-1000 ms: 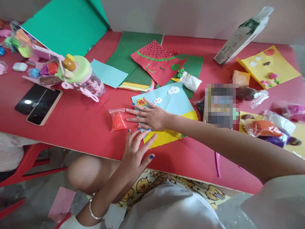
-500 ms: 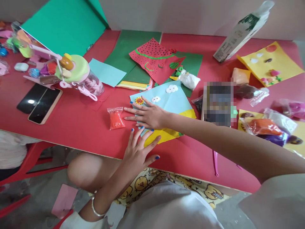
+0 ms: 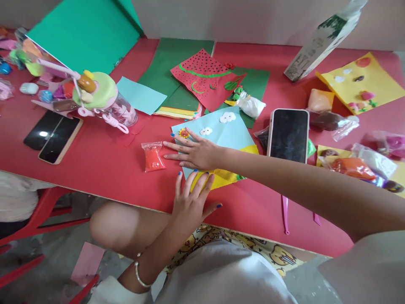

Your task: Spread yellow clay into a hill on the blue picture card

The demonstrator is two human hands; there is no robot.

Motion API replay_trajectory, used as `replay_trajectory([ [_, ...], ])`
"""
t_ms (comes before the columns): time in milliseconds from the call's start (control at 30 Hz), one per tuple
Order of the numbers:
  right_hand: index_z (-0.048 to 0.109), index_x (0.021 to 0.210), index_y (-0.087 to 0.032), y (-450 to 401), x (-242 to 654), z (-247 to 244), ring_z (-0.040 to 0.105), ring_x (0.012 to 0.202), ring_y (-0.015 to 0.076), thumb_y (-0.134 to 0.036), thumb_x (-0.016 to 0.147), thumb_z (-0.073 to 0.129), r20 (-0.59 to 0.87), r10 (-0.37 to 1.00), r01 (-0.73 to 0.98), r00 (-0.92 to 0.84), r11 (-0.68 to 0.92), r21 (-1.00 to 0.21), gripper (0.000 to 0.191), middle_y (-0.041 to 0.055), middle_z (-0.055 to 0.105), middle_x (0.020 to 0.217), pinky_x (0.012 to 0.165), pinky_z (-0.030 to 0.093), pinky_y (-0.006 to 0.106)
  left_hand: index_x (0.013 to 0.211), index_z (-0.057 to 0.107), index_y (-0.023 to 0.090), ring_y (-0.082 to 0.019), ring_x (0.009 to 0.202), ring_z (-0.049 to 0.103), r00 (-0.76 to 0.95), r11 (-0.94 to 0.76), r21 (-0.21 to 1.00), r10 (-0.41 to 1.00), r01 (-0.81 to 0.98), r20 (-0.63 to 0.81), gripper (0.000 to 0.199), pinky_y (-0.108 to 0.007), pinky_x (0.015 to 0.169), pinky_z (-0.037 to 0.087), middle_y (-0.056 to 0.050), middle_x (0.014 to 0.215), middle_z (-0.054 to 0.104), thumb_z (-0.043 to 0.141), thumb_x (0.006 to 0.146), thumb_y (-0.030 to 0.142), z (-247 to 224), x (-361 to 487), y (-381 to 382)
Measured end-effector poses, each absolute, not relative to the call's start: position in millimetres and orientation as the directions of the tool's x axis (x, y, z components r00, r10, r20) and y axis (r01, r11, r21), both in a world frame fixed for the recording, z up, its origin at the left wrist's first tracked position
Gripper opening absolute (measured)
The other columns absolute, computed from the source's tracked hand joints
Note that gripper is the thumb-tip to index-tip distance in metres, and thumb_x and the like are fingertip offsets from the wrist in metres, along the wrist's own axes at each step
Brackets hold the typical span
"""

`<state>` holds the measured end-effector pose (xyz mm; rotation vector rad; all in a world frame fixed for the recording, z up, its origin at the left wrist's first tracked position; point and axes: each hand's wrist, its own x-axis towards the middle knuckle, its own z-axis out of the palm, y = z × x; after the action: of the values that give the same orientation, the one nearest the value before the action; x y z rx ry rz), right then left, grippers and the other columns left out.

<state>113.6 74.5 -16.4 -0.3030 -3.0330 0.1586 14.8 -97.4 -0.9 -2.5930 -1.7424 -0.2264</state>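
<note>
My right hand [image 3: 199,153] lies flat across the light blue sheet [image 3: 218,124], fingers spread and pointing left. Two white clay clouds [image 3: 227,117] and a small orange sun [image 3: 183,133] decorate that sheet. Yellow paper [image 3: 218,179] covers its lower part, with a bit of green at the edge. My left hand [image 3: 193,195], a bracelet on its wrist, is at the sheet's near edge with fingers extended over the yellow part; whether it presses down I cannot tell. Just left of my right fingertips lies a bag of red-orange clay [image 3: 154,156].
A phone [image 3: 288,135] and bagged clay [image 3: 352,169] lie to the right, below a tall carton [image 3: 324,42]. Pink tools [image 3: 285,215] sit near the table edge. Behind are a watermelon picture [image 3: 205,76] and green sheets [image 3: 177,55]. At left stand a lidded cup [image 3: 125,112] and another phone [image 3: 60,139].
My left hand has shifted right along the sheet's near edge, its fingers still extended. My right hand stays nearly in place on the sheet.
</note>
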Motion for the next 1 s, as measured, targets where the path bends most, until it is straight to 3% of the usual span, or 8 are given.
replay_trajectory([
  [233,0.023,0.155,-0.023,78.4,109.2,-28.8,0.012,0.151,0.0293,-0.036,0.103,0.024,0.207,0.209,0.179,-0.956,0.971,-0.157,0.054,0.0073,0.019,0.164,0.119,0.009,0.064,0.142,0.050,0.018,-0.028,0.129,0.048,0.358,-0.377,0.254,0.926,0.891,0.117,0.054,-0.048,0.116,0.026,-0.011,0.137,0.058,0.033,0.101,0.048,-1.7,16.9,-96.4],
  [300,0.022,0.155,-0.021,79.2,117.6,-12.0,0.010,0.151,0.0311,-0.036,0.102,0.027,0.251,0.267,0.233,-0.930,0.960,-0.157,0.055,0.0074,0.020,0.164,0.118,0.005,0.067,0.143,0.049,0.015,-0.025,0.127,0.050,0.355,-0.381,0.281,0.924,0.881,0.142,0.052,-0.045,0.118,0.023,-0.011,0.134,0.060,0.031,0.103,0.043,-0.9,15.9,-96.1],
  [367,0.030,0.152,-0.020,75.4,138.6,15.5,0.009,0.151,0.0349,-0.033,0.101,0.030,0.320,0.427,0.396,-0.846,0.904,-0.159,0.053,0.0069,0.022,0.163,0.116,0.005,0.072,0.144,0.047,0.013,-0.023,0.125,0.052,0.339,-0.378,0.266,0.923,0.887,0.180,0.050,-0.045,0.121,0.017,-0.010,0.128,0.064,0.030,0.103,0.037,0.5,15.2,-96.5],
  [533,0.054,0.135,-0.027,35.8,231.4,68.5,0.008,0.148,0.0461,-0.022,0.093,0.047,0.282,0.844,0.847,-0.457,0.509,-0.149,0.043,0.0022,0.029,0.160,0.108,0.012,0.083,0.142,0.049,0.010,-0.028,0.115,0.056,0.264,-0.297,0.137,0.939,0.945,0.218,0.053,-0.052,0.120,0.017,-0.014,0.117,0.065,0.035,0.102,0.041,2.7,19.1,-99.9],
  [700,0.066,0.119,-0.019,-2.7,296.4,44.9,0.012,0.144,0.0517,-0.030,0.094,0.048,0.221,0.958,0.977,-0.185,0.202,-0.060,0.032,0.0098,0.029,0.160,0.107,0.020,0.082,0.140,0.054,0.013,-0.030,0.115,0.056,0.220,-0.231,0.027,0.949,0.973,0.225,0.058,-0.053,0.118,0.024,-0.015,0.123,0.064,0.039,0.099,0.051,1.0,25.2,-101.8],
  [867,0.048,0.143,-0.017,-8.3,294.9,30.6,0.008,0.144,0.0522,-0.030,0.095,0.048,0.189,0.964,0.972,-0.185,0.209,-0.112,0.050,0.0155,0.020,0.162,0.105,0.020,0.082,0.136,0.057,0.012,-0.030,0.119,0.055,0.305,-0.291,-0.090,0.919,0.952,0.252,0.061,-0.053,0.122,0.014,-0.012,0.120,0.067,0.040,0.098,0.056,2.2,23.7,-100.4],
  [933,0.047,0.145,-0.018,-7.4,283.0,34.7,0.005,0.145,0.0503,-0.027,0.094,0.049,0.199,0.949,0.951,-0.246,0.276,-0.138,0.051,0.0120,0.016,0.164,0.109,0.018,0.079,0.136,0.057,0.013,-0.030,0.120,0.055,0.320,-0.307,-0.091,0.913,0.947,0.251,0.060,-0.052,0.122,0.014,-0.012,0.121,0.067,0.039,0.098,0.056,2.3,22.6,-99.5],
  [1000,0.051,0.142,-0.020,-5.2,268.5,37.8,0.010,0.147,0.0443,-0.022,0.094,0.047,0.187,0.900,0.887,-0.394,0.425,-0.179,0.049,0.0092,0.023,0.162,0.114,0.021,0.073,0.137,0.057,0.015,-0.030,0.122,0.054,0.324,-0.315,-0.074,0.913,0.946,0.248,0.058,-0.053,0.122,0.015,-0.012,0.122,0.066,0.040,0.098,0.054,1.3,21.6,-98.6],
])
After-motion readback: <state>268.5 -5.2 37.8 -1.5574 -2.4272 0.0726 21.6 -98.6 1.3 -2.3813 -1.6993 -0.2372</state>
